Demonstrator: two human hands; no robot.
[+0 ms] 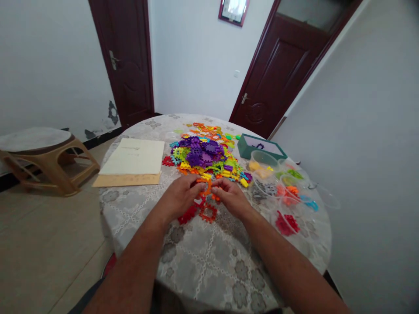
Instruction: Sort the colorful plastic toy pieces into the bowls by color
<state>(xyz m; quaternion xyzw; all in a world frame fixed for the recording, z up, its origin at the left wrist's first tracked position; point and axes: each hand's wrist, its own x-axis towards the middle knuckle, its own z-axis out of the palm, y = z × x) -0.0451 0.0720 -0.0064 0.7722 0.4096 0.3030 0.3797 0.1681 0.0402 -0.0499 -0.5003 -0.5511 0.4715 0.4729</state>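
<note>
Between my two hands is an orange plastic building piece point(207, 187). My left hand point(186, 195) pinches it from the left, and my right hand point(230, 196) has its fingers closed on the right side. Just below them an orange square gear frame point(208, 213) lies flat on the tablecloth. Beside it, partly under my left hand, are red gear pieces point(187, 215). Right behind my fingers rises a heap of colourful gear pieces point(204, 152), purple on top with green, yellow, blue and orange around.
Clear plastic tubs point(264, 162) with sorted pieces stand at the right, one holding red pieces point(288, 223). Behind them is a green box point(262, 147). Paper sheets point(134, 157) lie at the left of the round table point(203, 270). A stool point(49, 161) stands on the floor at left.
</note>
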